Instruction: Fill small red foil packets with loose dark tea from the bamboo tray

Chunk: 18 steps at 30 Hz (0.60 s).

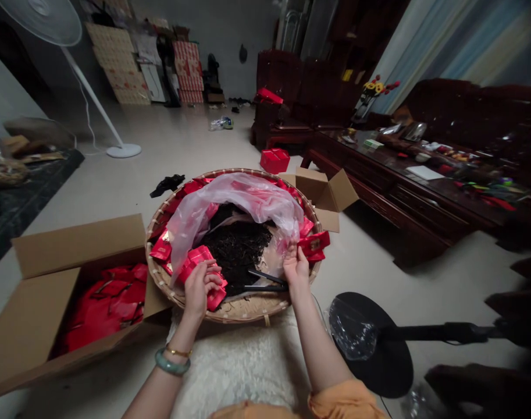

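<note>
A wide round woven bamboo basket [267, 319] stands in front of me. In it a translucent pinkish plastic bag [243, 195] lies spread around a heap of dark, dry, twisted leaves [237, 241] that look like tea. My left hand [198, 285] has its fingers curled over several small red packets [199, 256] at the near left. At the right rim, my right hand [296, 265] is closed, fingertips at the end of a red packet [313, 244] and against the bag's edge. Black tongs [265, 286] lie by the leaves, partly behind the right wrist. More red packets ring the basket.
An open cardboard box [25, 343] of red packets stands left; another open box [321, 192] and a red box [274, 160] lie beyond the basket. A black round stand base [394, 366] is right, a dark wooden table [378, 186] farther right, a white fan [123, 151] back left.
</note>
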Each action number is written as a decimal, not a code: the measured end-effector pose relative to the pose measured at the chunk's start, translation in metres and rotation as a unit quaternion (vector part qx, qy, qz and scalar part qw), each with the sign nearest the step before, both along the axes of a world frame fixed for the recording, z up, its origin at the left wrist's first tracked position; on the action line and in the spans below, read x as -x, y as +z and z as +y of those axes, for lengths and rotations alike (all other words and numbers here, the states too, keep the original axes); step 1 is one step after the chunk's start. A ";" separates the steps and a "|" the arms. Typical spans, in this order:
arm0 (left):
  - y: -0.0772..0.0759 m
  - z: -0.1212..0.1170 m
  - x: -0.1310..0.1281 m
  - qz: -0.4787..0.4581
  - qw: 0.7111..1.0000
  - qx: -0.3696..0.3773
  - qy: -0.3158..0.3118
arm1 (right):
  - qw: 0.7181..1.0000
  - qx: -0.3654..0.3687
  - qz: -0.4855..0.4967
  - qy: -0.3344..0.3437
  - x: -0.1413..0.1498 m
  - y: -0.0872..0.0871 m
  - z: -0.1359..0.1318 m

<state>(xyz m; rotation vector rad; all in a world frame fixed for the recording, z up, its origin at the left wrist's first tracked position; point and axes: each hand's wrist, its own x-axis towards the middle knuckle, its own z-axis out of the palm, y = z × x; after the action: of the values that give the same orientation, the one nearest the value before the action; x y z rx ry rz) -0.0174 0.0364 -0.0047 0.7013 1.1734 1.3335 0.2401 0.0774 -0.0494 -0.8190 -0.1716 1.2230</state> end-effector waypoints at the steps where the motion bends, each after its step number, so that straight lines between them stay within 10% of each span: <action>1: -0.002 0.001 0.001 0.012 1.000 -0.001 0.004 | 0.999 0.008 0.017 -0.028 0.001 0.001 0.002; 7: -0.021 0.008 0.009 0.198 0.979 -0.045 0.027 | 0.997 0.022 0.070 0.014 0.007 0.016 0.010; 13: -0.029 0.016 0.020 0.462 0.866 -0.166 0.097 | 0.996 0.023 0.054 0.062 0.027 0.021 0.004; 18: -0.030 0.017 0.023 0.503 0.847 -0.131 0.111 | 0.946 0.069 -0.256 0.187 0.068 0.013 -0.002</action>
<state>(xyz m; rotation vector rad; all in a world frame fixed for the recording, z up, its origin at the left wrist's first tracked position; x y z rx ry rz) -0.0408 0.0538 -0.0344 1.6241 1.9530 1.3400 0.1719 0.0759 -0.0361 -1.2596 -0.6954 1.3618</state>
